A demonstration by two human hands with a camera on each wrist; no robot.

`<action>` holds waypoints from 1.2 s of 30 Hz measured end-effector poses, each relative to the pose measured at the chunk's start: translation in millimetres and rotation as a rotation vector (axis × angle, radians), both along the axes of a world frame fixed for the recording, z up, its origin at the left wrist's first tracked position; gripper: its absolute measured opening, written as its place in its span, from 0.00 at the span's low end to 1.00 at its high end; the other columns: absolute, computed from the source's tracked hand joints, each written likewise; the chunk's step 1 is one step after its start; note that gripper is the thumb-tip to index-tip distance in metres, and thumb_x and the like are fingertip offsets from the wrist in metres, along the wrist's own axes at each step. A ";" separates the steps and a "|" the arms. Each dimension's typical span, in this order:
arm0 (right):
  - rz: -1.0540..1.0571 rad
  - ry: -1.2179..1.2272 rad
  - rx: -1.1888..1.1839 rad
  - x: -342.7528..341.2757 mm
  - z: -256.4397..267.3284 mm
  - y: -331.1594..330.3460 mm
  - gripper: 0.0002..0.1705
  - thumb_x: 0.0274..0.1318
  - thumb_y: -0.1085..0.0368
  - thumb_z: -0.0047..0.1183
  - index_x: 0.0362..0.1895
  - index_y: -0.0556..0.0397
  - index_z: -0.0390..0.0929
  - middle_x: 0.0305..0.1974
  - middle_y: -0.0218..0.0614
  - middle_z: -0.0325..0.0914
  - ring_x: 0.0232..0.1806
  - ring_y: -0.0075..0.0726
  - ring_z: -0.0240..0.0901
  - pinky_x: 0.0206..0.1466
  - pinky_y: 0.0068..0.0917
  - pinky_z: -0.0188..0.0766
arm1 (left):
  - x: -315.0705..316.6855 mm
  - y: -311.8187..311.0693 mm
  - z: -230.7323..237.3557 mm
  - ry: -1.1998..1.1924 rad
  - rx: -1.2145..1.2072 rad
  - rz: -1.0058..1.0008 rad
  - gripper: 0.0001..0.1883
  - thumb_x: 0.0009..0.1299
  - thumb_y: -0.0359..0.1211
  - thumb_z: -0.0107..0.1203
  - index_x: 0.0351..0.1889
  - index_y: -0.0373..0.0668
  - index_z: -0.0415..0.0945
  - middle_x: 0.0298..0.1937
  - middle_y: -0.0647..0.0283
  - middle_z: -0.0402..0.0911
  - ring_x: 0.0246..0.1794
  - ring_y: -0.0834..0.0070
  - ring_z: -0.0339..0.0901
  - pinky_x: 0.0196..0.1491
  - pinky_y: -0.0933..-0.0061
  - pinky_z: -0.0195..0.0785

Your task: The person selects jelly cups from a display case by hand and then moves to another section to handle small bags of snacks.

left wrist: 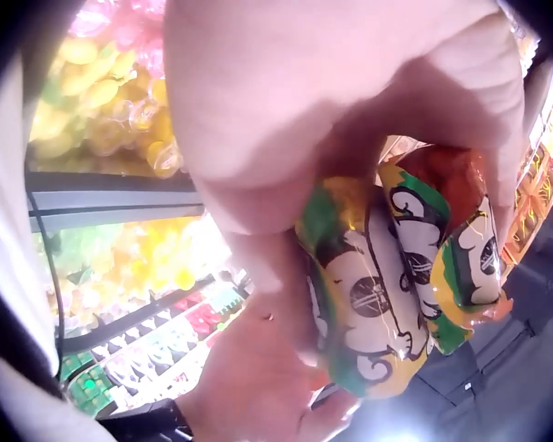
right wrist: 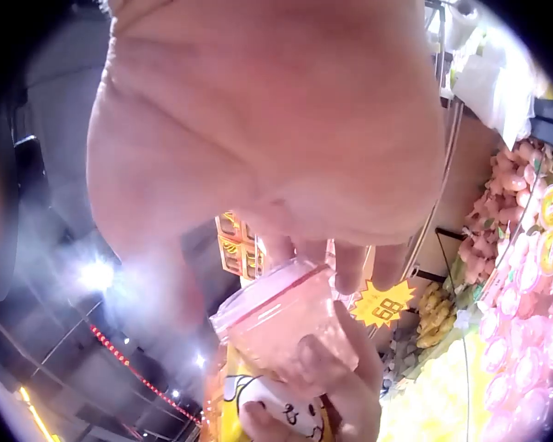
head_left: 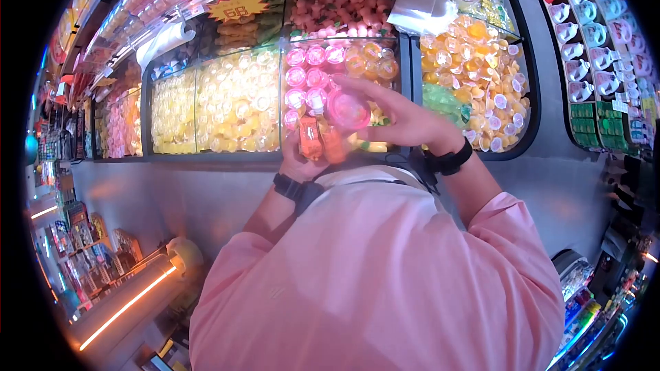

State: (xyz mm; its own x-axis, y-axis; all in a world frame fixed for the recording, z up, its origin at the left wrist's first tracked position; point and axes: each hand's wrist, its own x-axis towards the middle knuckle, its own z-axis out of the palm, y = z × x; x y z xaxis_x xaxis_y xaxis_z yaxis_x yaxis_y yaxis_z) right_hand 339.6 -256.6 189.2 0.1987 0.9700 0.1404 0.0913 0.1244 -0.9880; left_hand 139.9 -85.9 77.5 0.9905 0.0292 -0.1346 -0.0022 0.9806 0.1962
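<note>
My left hand point(head_left: 302, 158) grips several small orange snack packets point(head_left: 311, 139) low in front of the candy bins. In the left wrist view these packets point(left wrist: 369, 295) are shiny yellow, green and orange, with white cartoon figures. Above them is a clear pink lidded cup point(head_left: 349, 108); in the right wrist view, left-hand fingers point(right wrist: 336, 378) lie against this pink cup point(right wrist: 290, 322). My right hand point(head_left: 399, 113) spreads around the cup from the right, fingers extended along its far side and thumb apart from it.
Behind the hands, a divided bin holds pink cups point(head_left: 306, 77), yellow cups point(head_left: 240, 99) and pink candies point(head_left: 340, 10). Orange and yellow cups point(head_left: 474, 75) fill the right bin. A yellow price sign point(head_left: 237, 7) stands above. Dividers and a dark front ledge point(head_left: 172, 165) edge the display.
</note>
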 end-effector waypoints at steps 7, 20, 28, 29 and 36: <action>-0.291 -0.016 -0.040 -11.5 -17.3 9.6 0.33 0.51 0.58 0.73 0.61 0.54 0.78 0.53 0.37 0.75 0.54 0.33 0.74 0.58 0.30 0.72 | -5.8 3.3 -15.2 0.089 0.048 0.049 0.34 0.62 0.53 0.65 0.63 0.47 0.73 0.59 0.55 0.80 0.61 0.56 0.76 0.71 0.39 0.60; -0.402 -0.371 -0.216 -32.3 -0.2 -0.7 0.24 0.49 0.65 0.66 0.53 0.55 0.82 0.36 0.38 0.72 0.35 0.34 0.75 0.46 0.30 0.77 | -22.3 -4.7 3.3 0.229 0.409 0.039 0.19 0.71 0.27 0.52 0.61 0.38 0.70 0.56 0.55 0.80 0.58 0.62 0.80 0.62 0.56 0.74; -0.417 -0.313 -0.227 -36.2 -3.4 -0.5 0.27 0.42 0.61 0.66 0.49 0.60 0.84 0.35 0.49 0.74 0.38 0.51 0.76 0.47 0.39 0.75 | -20.6 -6.6 3.3 0.147 0.185 0.011 0.19 0.71 0.27 0.52 0.60 0.40 0.70 0.58 0.56 0.78 0.59 0.62 0.79 0.64 0.57 0.72; -0.423 -0.327 -0.229 -36.1 -4.5 -1.7 0.27 0.42 0.61 0.66 0.49 0.60 0.84 0.35 0.49 0.75 0.38 0.51 0.76 0.47 0.39 0.75 | -20.6 -7.4 1.9 0.129 0.164 0.021 0.19 0.71 0.27 0.52 0.60 0.41 0.70 0.58 0.56 0.78 0.60 0.62 0.78 0.65 0.57 0.71; -0.361 -0.318 -0.283 -35.5 -21.6 -0.2 0.29 0.40 0.59 0.68 0.50 0.59 0.84 0.36 0.49 0.76 0.38 0.51 0.78 0.45 0.40 0.76 | -36.4 -8.7 -41.6 0.250 0.203 -0.013 0.33 0.64 0.43 0.62 0.66 0.40 0.70 0.64 0.52 0.77 0.64 0.51 0.75 0.69 0.36 0.62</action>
State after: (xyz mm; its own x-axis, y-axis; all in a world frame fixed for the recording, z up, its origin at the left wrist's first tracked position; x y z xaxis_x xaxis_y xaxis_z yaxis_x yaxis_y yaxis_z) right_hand 304.1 -256.8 167.6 0.5159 0.8566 -0.0084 0.3776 -0.2362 -0.8953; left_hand 103.4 -94.6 35.8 0.9279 0.0673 -0.3667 0.0834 0.9211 0.3802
